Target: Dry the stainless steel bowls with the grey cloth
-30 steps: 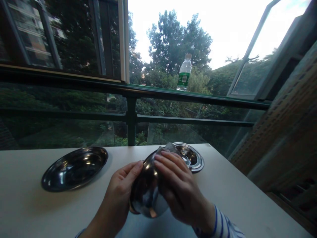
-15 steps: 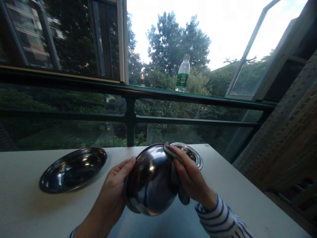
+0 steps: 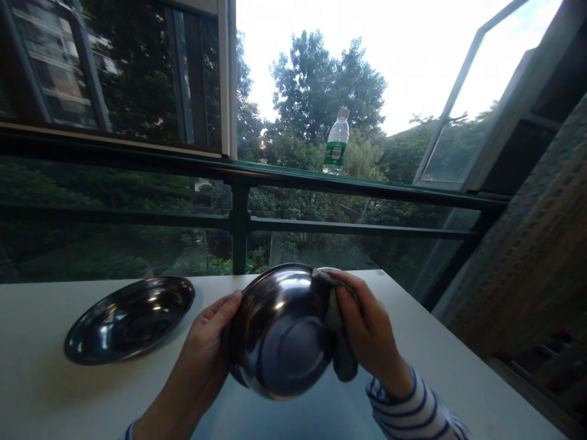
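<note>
- Holding a shiny metal bowl between both hands, above the near part of the pale surface; tilted, with underside and round base toward the camera and the inside turned out of sight.
- Clamped on the bowl's left edge with the left hand, by a thumb at the rim; cannot make out the fingertips behind the metal.
- Closed over a greyish cloth with the right hand, touching it to the bowl's upper right edge; cannot tell how far over the rim.
- Hanging below the right fingers, beside the bowl: the rumpled lower end of the cloth, with much of the rest covered.
- At the right wrist, a striped sleeve, cut off by the bottom of the view; at the left, only a scrap of cuff.
- Lying on the surface to the left, well apart from the bowl: a shallow shiny dish, dark inside, with bright glints.
- Just above the right hand, a thin edge of something, nearly all hidden; cannot tell what.
- Beyond, at the dark rail, a clear bottle with a green label; cannot tell whether on the rail or behind.
- Far right, a dim patterned curtain, cut off.
</note>
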Demonstrator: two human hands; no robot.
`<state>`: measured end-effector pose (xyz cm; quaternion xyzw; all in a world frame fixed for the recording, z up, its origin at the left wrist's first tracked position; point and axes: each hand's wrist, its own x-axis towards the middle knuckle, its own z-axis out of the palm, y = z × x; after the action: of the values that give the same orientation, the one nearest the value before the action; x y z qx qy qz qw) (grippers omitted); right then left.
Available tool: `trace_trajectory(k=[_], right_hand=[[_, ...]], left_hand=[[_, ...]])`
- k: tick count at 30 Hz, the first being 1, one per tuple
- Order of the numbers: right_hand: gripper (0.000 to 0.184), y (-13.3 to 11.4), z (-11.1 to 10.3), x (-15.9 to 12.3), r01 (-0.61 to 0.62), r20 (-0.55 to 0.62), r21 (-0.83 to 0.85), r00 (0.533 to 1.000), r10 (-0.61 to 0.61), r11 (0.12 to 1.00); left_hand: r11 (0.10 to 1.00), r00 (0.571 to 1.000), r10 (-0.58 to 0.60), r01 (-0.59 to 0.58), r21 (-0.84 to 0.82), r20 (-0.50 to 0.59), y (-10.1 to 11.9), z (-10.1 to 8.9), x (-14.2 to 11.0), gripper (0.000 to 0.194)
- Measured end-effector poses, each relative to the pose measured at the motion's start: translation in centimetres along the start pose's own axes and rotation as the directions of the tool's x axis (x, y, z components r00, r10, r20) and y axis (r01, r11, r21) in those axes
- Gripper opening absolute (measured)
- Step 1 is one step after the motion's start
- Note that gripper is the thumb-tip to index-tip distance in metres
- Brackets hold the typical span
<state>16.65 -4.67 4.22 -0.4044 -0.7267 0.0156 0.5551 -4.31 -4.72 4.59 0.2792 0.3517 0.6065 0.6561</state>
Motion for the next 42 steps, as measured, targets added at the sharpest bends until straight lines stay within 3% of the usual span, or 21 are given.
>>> trace_trajectory(k=[8,13,16,20,22,25,27,29,32,34,36,39,40,42], right_hand=[[0.029,-0.1,1.0,-0.2,0.034,0.065,0.000,0.997,-0.034,0.999],[0.039,-0.9,1.4,-0.6,0.192,0.148,-0.104,0.973,-0.176,0.976],[0.048,-2.2,1.5,-1.1,0.346,0.269,-0.189,0.918,-0.290,0.919],[0.054,-2.6,1.4,-1.2,0.536,0.434,-0.172,0.794,-0.425,0.826],[0.054,-1.7,1.3,-0.9,0.492,0.408,-0.155,0.822,-0.398,0.857],[0.052,-0.2,1.1,-0.5,0.293,0.294,-0.150,0.925,-0.241,0.944],[0.052,-0.1,1.2,-0.6,0.240,0.267,-0.159,0.944,-0.192,0.958],[0.053,-0.9,1.4,-1.0,0.331,0.307,-0.175,0.913,-0.268,0.927],[0.056,-2.5,2.0,-1.5,0.531,0.436,-0.176,0.797,-0.417,0.829],[0.055,-2.5,2.1,-1.5,0.562,0.465,-0.156,0.767,-0.441,0.813],[0.051,-1.4,1.9,-1.1,0.475,0.399,-0.137,0.830,-0.391,0.869],[0.048,0.3,1.5,-0.6,0.254,0.271,-0.116,0.938,-0.215,0.960],[0.048,0.5,1.4,-0.6,0.221,0.253,-0.114,0.949,-0.187,0.969],[0.048,-0.2,1.5,-0.8,0.274,0.270,-0.118,0.934,-0.235,0.954]], left_hand=[[1.000,1.000,0.000,0.000,0.005,0.028,-0.6,0.0,-0.1,0.016],[1.000,0.999,-0.006,0.005,0.006,0.043,-1.0,0.1,-0.4,0.019],[1.000,0.998,-0.006,0.007,-0.011,0.066,-1.3,0.2,-0.5,0.019],[0.999,0.997,-0.004,0.006,-0.032,0.077,-1.3,0.3,-0.6,0.019],[1.000,0.999,0.011,-0.010,-0.026,0.047,-1.0,0.3,-0.6,0.019],[0.999,0.999,0.032,-0.032,-0.015,-0.001,-0.6,0.3,-0.7,0.018],[0.999,1.000,0.027,-0.027,-0.021,-0.012,-0.7,0.3,-0.7,0.018],[0.999,1.000,0.018,-0.019,-0.040,-0.004,-1.0,0.3,-0.6,0.018],[0.998,0.999,0.024,-0.021,-0.064,0.038,-1.4,0.3,-0.5,0.019],[0.998,0.999,0.023,-0.020,-0.052,0.045,-1.4,0.3,-0.5,0.019],[1.000,0.999,0.018,-0.017,-0.027,0.030,-1.3,0.4,-0.6,0.020],[1.000,1.000,0.003,-0.003,0.002,0.011,-1.1,0.4,-0.6,0.022],[1.000,1.000,-0.002,0.002,0.005,0.010,-1.2,0.4,-0.7,0.021],[1.000,1.000,0.002,-0.002,-0.002,0.019,-1.3,0.4,-0.7,0.019]])
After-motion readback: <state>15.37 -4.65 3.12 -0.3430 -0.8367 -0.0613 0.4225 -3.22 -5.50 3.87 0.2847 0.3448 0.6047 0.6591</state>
